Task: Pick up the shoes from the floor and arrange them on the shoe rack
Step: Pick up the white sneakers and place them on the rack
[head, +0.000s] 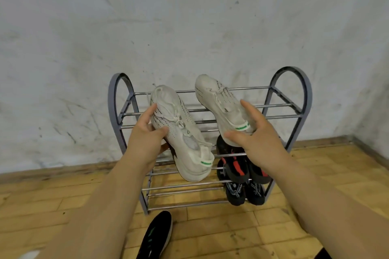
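Both our hands are out over the grey metal shoe rack (290,82), which stands against the scuffed white wall (189,17). Left hand (147,134): fingers curled around the middle of a white knit sneaker (183,136), thumb on its upper, held in front of the rack's top tier, toe toward the wall. Right hand (259,134): thumb and fingers spread over the heel of the second white sneaker (221,103), above the top-tier bars; contact with the bars unclear. Lower tiers, rack's right side: black-and-red sneakers (240,166), black sneakers (244,193) beneath. One black shoe (157,235) lies on the wooden floor (231,227) in front of the rack.
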Demonstrator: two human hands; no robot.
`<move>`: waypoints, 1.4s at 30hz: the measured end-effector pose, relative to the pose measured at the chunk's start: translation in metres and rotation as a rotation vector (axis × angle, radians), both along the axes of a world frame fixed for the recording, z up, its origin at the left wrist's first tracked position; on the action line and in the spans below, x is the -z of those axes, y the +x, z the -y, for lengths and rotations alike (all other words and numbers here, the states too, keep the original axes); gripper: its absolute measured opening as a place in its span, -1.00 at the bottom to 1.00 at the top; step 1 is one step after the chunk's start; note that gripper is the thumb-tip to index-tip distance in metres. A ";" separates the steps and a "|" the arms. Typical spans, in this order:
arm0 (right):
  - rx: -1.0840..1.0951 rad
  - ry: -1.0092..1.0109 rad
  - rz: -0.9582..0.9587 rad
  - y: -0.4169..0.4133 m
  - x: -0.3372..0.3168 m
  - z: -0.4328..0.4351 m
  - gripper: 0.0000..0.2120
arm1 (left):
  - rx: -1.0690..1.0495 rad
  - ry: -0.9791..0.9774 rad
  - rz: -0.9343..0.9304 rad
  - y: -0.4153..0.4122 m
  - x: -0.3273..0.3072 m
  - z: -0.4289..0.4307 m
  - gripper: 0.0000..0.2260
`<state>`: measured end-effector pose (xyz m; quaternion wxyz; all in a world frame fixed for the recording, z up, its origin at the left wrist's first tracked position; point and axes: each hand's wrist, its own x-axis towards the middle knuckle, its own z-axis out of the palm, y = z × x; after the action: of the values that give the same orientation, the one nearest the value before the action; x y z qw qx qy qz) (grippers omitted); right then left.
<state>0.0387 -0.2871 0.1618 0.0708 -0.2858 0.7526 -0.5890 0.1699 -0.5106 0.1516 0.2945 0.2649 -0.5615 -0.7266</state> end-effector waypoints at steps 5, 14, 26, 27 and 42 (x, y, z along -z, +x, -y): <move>-0.053 -0.070 0.042 -0.006 -0.005 -0.005 -0.19 | 0.078 -0.093 0.100 0.001 0.004 0.002 -0.36; -0.217 -0.034 0.022 0.001 -0.024 -0.043 -0.24 | 0.448 -0.201 0.330 0.024 0.012 -0.011 -0.43; -0.366 0.278 0.076 -0.017 -0.017 -0.117 -0.32 | 0.509 -0.102 0.598 0.025 0.051 -0.025 -0.42; -0.354 0.303 0.095 -0.021 -0.012 -0.120 -0.32 | 0.483 -0.083 0.602 0.021 0.054 -0.025 -0.43; 0.061 0.218 0.165 -0.093 0.089 -0.067 -0.28 | 0.181 -0.017 0.303 -0.102 0.087 -0.054 -0.40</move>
<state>-0.0541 -0.2204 0.0724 0.1451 -0.2040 0.8121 -0.5271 0.0683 -0.4561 0.0643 0.1420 0.3170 -0.6273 -0.6970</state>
